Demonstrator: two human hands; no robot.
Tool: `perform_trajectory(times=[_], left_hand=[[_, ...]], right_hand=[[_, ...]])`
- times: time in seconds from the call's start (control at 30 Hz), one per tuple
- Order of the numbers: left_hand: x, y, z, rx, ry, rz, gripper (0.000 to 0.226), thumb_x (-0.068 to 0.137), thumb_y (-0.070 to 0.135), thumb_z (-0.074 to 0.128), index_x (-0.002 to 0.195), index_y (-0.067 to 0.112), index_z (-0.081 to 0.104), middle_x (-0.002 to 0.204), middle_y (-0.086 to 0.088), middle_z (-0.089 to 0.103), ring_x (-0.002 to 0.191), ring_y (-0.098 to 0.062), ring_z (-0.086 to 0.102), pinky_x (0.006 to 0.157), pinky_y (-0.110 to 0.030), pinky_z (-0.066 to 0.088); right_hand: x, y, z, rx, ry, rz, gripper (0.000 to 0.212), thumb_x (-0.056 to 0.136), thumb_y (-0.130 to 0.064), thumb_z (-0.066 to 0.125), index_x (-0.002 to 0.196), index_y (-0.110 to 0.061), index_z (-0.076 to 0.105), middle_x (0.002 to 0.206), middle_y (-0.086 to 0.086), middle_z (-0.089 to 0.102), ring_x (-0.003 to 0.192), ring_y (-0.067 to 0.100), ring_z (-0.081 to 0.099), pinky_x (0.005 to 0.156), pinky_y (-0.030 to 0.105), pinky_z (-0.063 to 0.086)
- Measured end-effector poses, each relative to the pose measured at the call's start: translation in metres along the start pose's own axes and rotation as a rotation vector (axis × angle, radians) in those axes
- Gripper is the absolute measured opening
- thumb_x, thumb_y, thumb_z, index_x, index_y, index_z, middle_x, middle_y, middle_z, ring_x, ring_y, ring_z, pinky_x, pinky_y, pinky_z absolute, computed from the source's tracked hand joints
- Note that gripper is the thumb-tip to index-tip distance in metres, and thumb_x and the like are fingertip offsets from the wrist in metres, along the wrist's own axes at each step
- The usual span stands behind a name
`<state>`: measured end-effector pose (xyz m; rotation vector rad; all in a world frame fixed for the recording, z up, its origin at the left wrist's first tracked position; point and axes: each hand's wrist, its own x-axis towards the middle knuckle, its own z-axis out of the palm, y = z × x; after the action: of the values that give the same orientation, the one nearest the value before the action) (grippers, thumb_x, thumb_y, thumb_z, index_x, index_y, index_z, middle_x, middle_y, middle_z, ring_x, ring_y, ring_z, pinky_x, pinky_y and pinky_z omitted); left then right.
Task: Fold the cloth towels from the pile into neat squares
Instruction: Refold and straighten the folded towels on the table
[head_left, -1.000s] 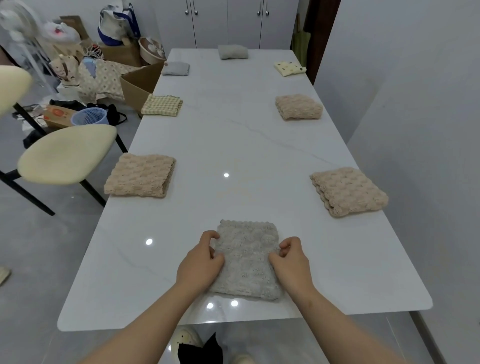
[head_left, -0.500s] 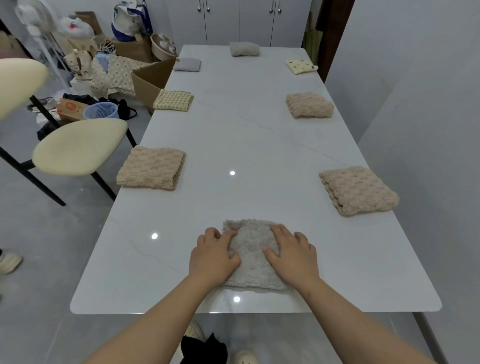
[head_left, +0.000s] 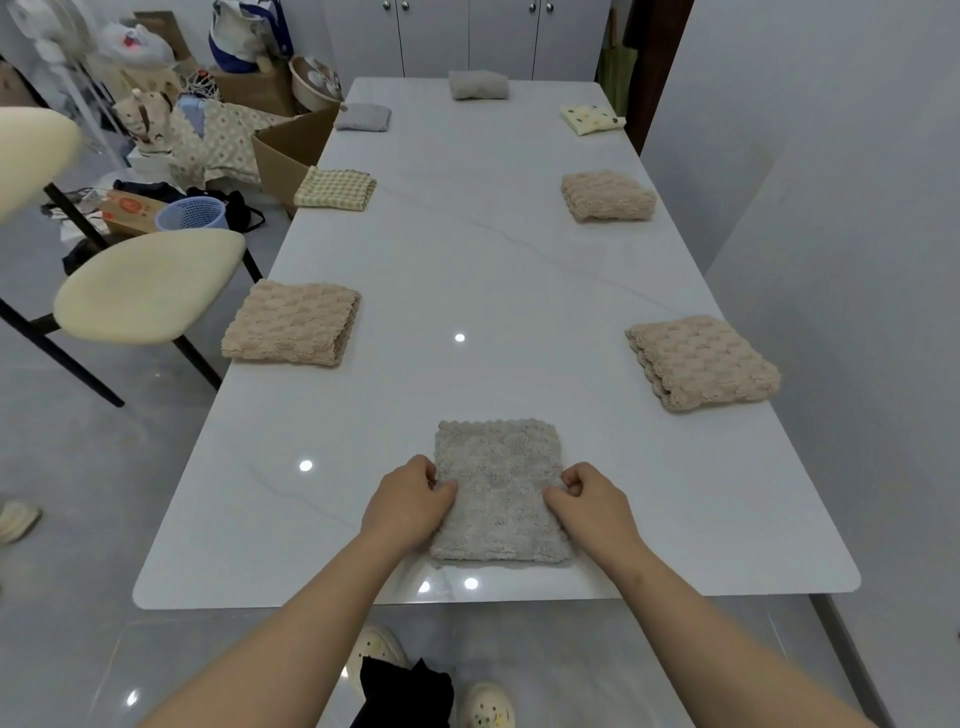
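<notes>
Half a second ago, palms flat on top of the grey towel (head_left: 500, 493), pressing it down; now lifted off the top and moved out to its edges; left hand (head_left: 410, 501) at the left edge with fingers curled and thumb tip touching the pile, right hand (head_left: 592, 499) at the right edge likewise curled, thumb on the cloth; hands well apart, one per side, pinching or nudging the edges, though whether any fabric is actually clamped between thumb and fingers cannot be told

Towel lying flat near the near edge of the white table (head_left: 493, 249), midway between left and right, already roughly square, scalloped hem along its far side; more of its top showing now than a moment back

Likely meaning: pressing finished, squaring up or a lift in hand; this towel close to done; no loose pile visible on the table

Elsewhere, well apart from the hands: a folded beige towel (head_left: 293, 323) on the left, another beige square (head_left: 701, 361) on the right, a third beige one (head_left: 608, 196) farther right, a checked towel (head_left: 336, 188) farther left
</notes>
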<state>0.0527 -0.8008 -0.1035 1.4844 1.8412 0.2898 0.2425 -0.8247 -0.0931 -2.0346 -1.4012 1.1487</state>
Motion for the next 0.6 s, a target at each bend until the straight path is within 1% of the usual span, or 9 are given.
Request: perform_trajectory(times=[0.1, 0.2, 0.37, 0.5, 0.6], left_hand=[[-0.002, -0.002, 0.000, -0.022, 0.002, 0.004, 0.016, 0.091, 0.028, 0.053, 0.083, 0.015, 0.046, 0.070, 0.007, 0.047, 0.067, -0.010, 0.044, 0.057, -0.019, 0.033], [-0.004, -0.005, 0.001, -0.052, -0.009, -0.006, 0.025, 0.089, 0.027, 0.055, 0.071, 0.020, 0.040, 0.068, 0.006, 0.046, 0.062, -0.007, 0.041, 0.057, -0.020, 0.032], [-0.009, -0.007, 0.004, -0.063, -0.021, -0.009, 0.028, 0.089, 0.028, 0.056, 0.068, 0.021, 0.038, 0.067, 0.006, 0.046, 0.062, -0.008, 0.040, 0.057, -0.021, 0.032], [-0.013, -0.008, 0.006, -0.071, -0.004, 0.007, 0.024, 0.089, 0.029, 0.056, 0.072, 0.019, 0.042, 0.068, 0.006, 0.046, 0.067, -0.012, 0.043, 0.058, -0.022, 0.032], [-0.012, -0.007, 0.007, -0.078, 0.002, 0.020, 0.015, 0.091, 0.032, 0.053, 0.088, 0.017, 0.051, 0.072, 0.006, 0.050, 0.075, -0.015, 0.049, 0.061, -0.022, 0.036]], right_hand=[[-0.001, 0.001, 0.000, -0.021, -0.010, -0.008, 0.021, 0.084, -0.021, 0.055, 0.069, -0.022, 0.040, 0.065, -0.006, 0.043, 0.059, 0.007, 0.038, 0.054, 0.022, 0.030], [-0.003, 0.003, 0.000, -0.048, -0.015, -0.021, 0.023, 0.084, -0.020, 0.055, 0.067, -0.021, 0.039, 0.064, -0.005, 0.042, 0.058, 0.009, 0.036, 0.053, 0.023, 0.028], [-0.007, 0.007, -0.001, -0.067, 0.011, -0.036, 0.027, 0.083, -0.020, 0.056, 0.065, -0.018, 0.037, 0.061, -0.005, 0.040, 0.057, 0.009, 0.035, 0.054, 0.024, 0.028], [-0.009, 0.011, 0.000, -0.083, 0.022, -0.039, 0.024, 0.082, -0.020, 0.056, 0.066, -0.016, 0.039, 0.061, -0.005, 0.041, 0.059, 0.011, 0.036, 0.054, 0.024, 0.028], [-0.008, 0.011, 0.000, -0.060, 0.025, -0.038, 0.024, 0.085, -0.023, 0.056, 0.067, -0.016, 0.041, 0.062, -0.006, 0.042, 0.060, 0.010, 0.038, 0.056, 0.023, 0.030]])
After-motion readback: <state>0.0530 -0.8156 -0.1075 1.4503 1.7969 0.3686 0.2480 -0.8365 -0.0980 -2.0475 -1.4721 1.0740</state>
